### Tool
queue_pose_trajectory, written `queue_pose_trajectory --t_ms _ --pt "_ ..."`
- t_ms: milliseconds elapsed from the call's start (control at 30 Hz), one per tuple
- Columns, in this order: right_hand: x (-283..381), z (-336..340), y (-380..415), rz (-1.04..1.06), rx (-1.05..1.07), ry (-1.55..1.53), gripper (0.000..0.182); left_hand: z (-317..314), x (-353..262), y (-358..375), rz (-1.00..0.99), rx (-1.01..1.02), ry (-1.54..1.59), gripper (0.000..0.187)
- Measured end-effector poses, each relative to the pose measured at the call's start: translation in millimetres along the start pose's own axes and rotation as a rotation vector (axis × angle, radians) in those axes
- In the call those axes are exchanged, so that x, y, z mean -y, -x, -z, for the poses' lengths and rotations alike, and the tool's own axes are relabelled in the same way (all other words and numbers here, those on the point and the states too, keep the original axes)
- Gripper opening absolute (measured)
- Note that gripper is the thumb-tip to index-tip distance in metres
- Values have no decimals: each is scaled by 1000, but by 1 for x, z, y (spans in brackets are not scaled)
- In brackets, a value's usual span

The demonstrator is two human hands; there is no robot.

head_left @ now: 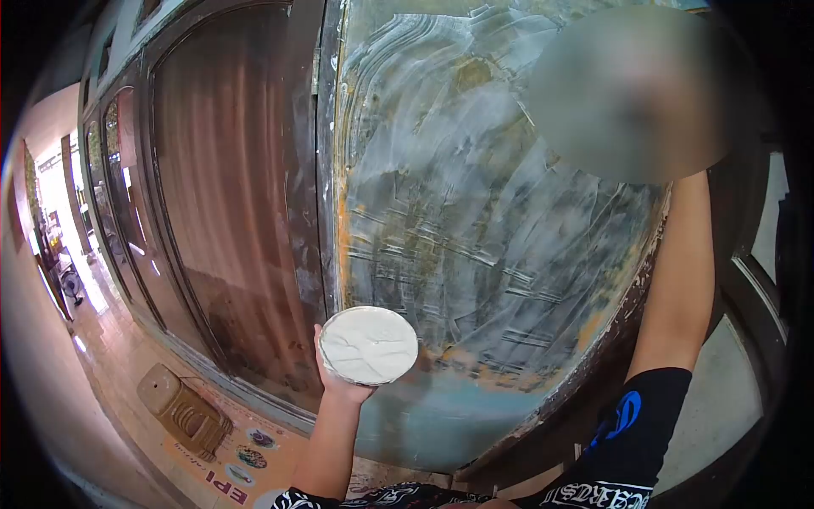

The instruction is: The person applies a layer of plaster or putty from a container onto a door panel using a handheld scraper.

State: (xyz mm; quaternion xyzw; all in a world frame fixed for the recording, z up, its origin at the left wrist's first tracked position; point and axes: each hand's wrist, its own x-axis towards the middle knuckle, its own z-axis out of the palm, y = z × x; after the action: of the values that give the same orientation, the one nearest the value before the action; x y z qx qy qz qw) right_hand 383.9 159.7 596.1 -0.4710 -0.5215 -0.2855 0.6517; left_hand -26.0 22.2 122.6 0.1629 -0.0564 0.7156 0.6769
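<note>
Left hand [341, 388], cupped from below and along the left edge of a round container [370, 346] of white paste, which is held near the middle of the scene, in front of the lower left part of a streaked panel [475, 229]. Right hand [666, 93], raised at the far right before the same panel; a blur covers it, so whether it is spread, closed or holding something cannot be told.

The round container appears full nearly to the rim, and is probably rather heavy for its breadth. Its paste, creased and ridged on top, looks soft and thick, likely to keep its shape under a slight tilt. The wall is mostly hidden, so its stiffness cannot be judged; smeared paste could make the rim slippery. The surest hold would be an open palm under the base, fingers up the side, clear of the paste.

Outward: pale streaks and orange-brown patches mark the panel; to its left stands a dark-framed door [229, 187]; at the near left, a brown stool [182, 407] rests beside printed cardboard [212, 462].
</note>
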Motion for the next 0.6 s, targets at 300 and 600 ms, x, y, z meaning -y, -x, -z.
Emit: queue_pose_trajectory --t_ms 300,600 --pt "61 -26 69 318 232 37 49 0 1 -3 -10 4 -56 81" --pt "7 14 30 166 55 -250 49 4 -4 2 -24 55 -23 79"
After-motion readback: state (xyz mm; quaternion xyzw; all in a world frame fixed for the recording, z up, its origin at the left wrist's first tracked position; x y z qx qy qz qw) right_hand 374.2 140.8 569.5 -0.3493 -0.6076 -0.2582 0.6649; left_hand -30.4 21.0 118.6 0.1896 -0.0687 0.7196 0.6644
